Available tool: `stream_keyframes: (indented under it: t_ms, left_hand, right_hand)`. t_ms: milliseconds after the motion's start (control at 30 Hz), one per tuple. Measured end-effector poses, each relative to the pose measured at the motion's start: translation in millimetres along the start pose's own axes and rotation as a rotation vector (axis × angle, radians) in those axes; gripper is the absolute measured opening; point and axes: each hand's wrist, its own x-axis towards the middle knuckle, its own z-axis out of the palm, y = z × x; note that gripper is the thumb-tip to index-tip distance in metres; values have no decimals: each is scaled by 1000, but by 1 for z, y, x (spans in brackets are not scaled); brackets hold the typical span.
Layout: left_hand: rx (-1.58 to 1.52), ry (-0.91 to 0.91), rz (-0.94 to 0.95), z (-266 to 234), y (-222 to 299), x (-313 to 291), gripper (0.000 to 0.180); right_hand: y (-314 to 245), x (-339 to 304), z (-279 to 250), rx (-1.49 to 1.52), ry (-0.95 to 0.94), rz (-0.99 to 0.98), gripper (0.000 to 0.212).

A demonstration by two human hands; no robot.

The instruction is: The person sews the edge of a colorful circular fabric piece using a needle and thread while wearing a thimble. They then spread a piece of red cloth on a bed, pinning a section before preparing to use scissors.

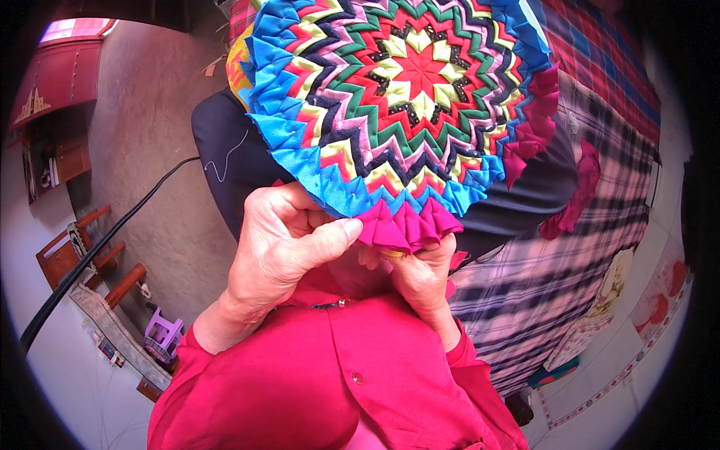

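A round patchwork piece (352,90) of folded fabric points lies over my lap, with a red and yellow star at its centre and zigzag rings around it. Blue folded points form most of its rim. At the near edge sits a pleated magenta strip (409,225). My left hand (281,247) pinches the rim where blue meets magenta, thumb on top and the other fingers partly hidden underneath. Under the magenta pleats, my right hand (424,277) grips the strip from below; its fingertips are mostly hidden. Something small and yellow shows at those fingers.
Beside me on the right, a pink and black plaid cloth (517,300) carries a loose magenta fabric strip (579,199). A white thread (223,161) lies on my dark trouser leg. To the left are a black cable (112,236), a wooden chair (64,259) and a purple plastic stool (161,334).
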Motion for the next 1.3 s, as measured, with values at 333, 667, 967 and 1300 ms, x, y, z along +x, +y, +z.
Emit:
stream_keyframes:
  t_ms: [333,667,967,1300]
  left_hand:
    - [-34,24,-19,-4,-3,-1,23]
    - [-73,13,-23,-6,-2,0,25]
    - [-149,24,-67,-4,0,0,26]
    - [-122,121,-108,-3,-4,0,22]
  right_hand:
    - [15,1,-9,-122,36,-151,42]
    - [38,-14,-35,-168,55,-121,48]
    - [59,-28,-54,-907,197,-279,46]
    - [38,-15,-57,-1521,-65,-542,44]
